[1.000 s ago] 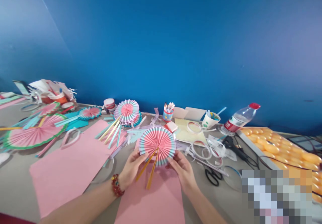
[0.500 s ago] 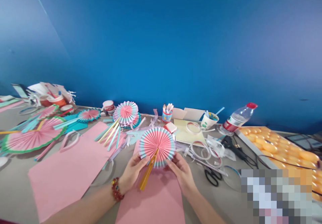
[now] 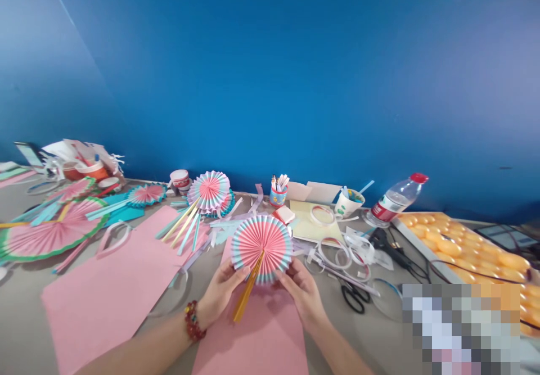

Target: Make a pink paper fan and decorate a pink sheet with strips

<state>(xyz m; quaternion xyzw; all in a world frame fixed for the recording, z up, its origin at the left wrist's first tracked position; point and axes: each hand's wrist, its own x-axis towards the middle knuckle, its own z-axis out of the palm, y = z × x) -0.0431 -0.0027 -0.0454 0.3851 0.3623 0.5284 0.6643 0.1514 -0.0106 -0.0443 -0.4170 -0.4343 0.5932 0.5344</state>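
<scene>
The light is rather bright and even, though its source I cannot tell; the blue wall [image 3: 270, 88] is most vivid in the middle and becomes hazy, slightly purple toward both sides. Below the paper fan [image 3: 264, 245], a soft shadow falls on the pink sheet [image 3: 270, 335], while small glare spots shine on the orange panel [image 3: 459, 245]. Details are slightly soft, the left edge looks stretched, and coarse pixel blocks cover the lower right.

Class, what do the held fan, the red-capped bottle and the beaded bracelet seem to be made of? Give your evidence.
Held fan: probably matt paper; sharp pleats, no gloss.
Red-capped bottle: most likely clear, glossy plastic; see-through walls with highlights.
Beaded bracelet: small, rounded, slightly shiny beads; glass, stone or plastic, the look leaves open.
</scene>
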